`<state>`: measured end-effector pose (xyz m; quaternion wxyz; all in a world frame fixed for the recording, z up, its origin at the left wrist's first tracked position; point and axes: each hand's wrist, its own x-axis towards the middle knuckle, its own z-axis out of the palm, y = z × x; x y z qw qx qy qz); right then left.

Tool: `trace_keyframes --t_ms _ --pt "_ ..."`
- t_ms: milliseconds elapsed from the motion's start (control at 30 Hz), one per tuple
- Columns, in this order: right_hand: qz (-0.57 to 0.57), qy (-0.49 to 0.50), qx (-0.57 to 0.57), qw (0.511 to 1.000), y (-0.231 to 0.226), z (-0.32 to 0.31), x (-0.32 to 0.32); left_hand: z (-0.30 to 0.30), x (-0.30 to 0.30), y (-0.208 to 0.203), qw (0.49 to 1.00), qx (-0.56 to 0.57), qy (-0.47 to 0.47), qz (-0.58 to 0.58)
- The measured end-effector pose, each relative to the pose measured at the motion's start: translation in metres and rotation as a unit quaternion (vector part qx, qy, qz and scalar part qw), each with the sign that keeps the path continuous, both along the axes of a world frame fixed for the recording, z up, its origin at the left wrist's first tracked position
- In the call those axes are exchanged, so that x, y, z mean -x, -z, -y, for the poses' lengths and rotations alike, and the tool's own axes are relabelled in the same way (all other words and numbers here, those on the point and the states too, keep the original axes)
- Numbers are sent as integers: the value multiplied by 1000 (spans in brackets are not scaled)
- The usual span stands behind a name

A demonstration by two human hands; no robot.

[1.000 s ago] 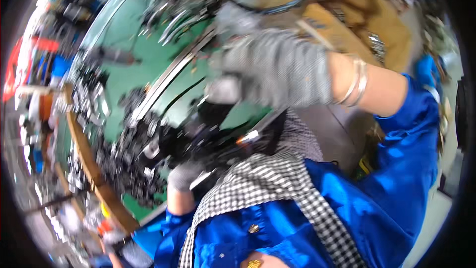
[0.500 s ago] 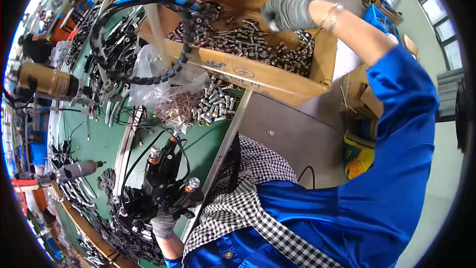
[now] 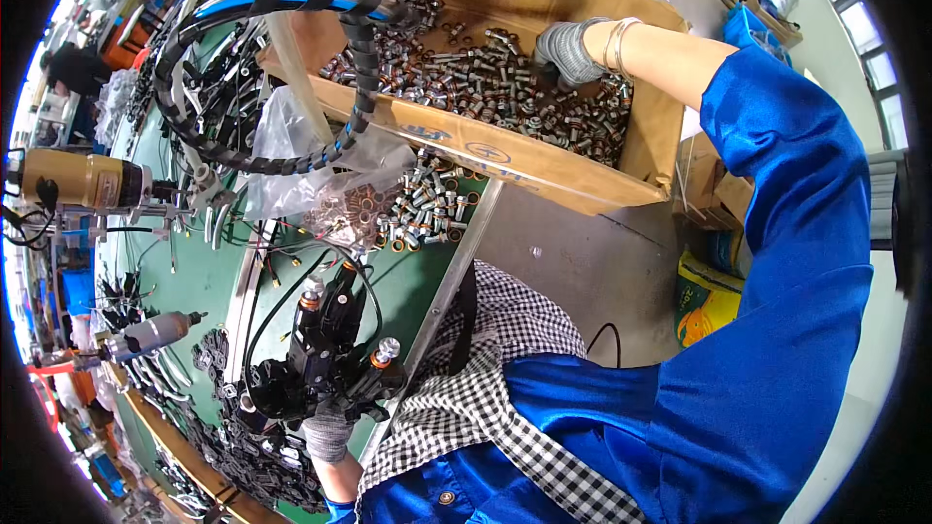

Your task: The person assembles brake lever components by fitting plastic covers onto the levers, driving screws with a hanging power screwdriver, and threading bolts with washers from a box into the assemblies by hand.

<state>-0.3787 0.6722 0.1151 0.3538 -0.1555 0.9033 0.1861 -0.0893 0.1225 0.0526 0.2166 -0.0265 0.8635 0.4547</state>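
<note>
Item: fitting pick-up at an assembly station, head view.

Right hand (image 3: pixel 568 47): gloved, arm in a blue sleeve stretched out to the cardboard box (image 3: pixel 544 170). The hand rests on the heap of metal fittings (image 3: pixel 485 87) inside; the fingers curl down into the pile, but whether they have closed on a piece cannot be told.

Left hand (image 3: pixel 328 432): gloved, low in the view, clenched on the black assembly (image 3: pixel 320 354), which has copper-ended and silver-capped ports and stands over the green desk (image 3: pixel 209 281).

Nearby: a second loose heap of fittings (image 3: pixel 427 204) on the desk beside a clear bag (image 3: pixel 291 150); a black spiral-wrapped hose (image 3: pixel 291 10) loops above; a yellow power tool (image 3: pixel 83 180) hangs at left.

Step judged: fetching one fitting from the box while the assembly is held ready.

Next move, as a judgement: it calls for a firm pinch on a single piece, lifted clear of its neighbours, then carried across to an open port of the assembly.
</note>
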Motion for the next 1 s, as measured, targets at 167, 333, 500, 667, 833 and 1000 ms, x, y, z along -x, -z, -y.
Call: trace_keyframes --t_ms 167,333,500,667,833,1000 --pt "1 84 31 996 -12 2 -9 -8 26 23 986 89 52 -132" --pt "-324 75 224 916 -55 22 -34 3 8 35 932 221 160 -238" --pt "-272 73 534 797 -105 124 -115 -23 47 49 958 122 -29 -256" --pt "-112 -187 682 698 -80 264 -116 -24 34 53 978 37 -100 -179" --pt "-203 -285 656 669 -63 325 -112 -24 25 17 934 223 8 -277" --pt "-128 -323 697 628 -56 340 -120 -10 12 14 942 257 29 -213"
